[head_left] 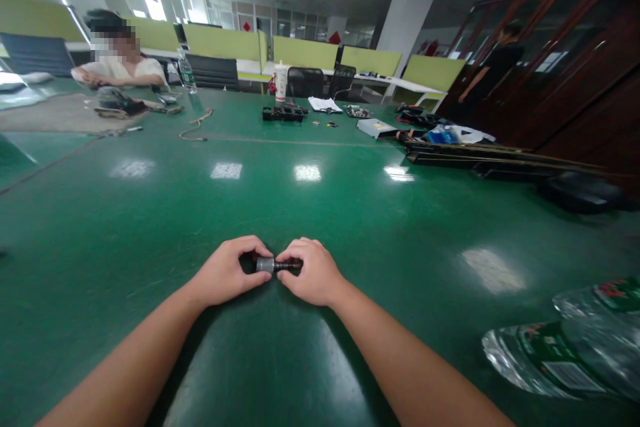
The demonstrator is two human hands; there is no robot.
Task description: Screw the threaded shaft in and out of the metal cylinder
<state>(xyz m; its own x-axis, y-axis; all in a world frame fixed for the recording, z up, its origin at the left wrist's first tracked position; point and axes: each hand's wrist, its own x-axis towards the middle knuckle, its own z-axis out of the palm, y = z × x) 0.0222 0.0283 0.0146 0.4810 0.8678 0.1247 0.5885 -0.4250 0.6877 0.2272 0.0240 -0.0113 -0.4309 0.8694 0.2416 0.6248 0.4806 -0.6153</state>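
Low over the green tabletop (280, 207), my two hands meet at a small metal part. A short grey metal cylinder (265, 265) is pinched between the thumb and fingers of my left hand (225, 272). From its right end runs a thin dark ribbed shaft (281, 266), which my right hand (313, 273) grips with thumb and fingers. Whether cylinder and shaft are one piece or two parts touching, I cannot tell. My fingers partly cover both ends.
Clear plastic bottles (545, 357) lie at the right. Farther back are a black device (283, 112), a white cup (281, 82), a metal box (376, 127) and long dark strips (500, 157). A person (120, 57) sits at the far left; another person (493, 67) stands by the cabinets.
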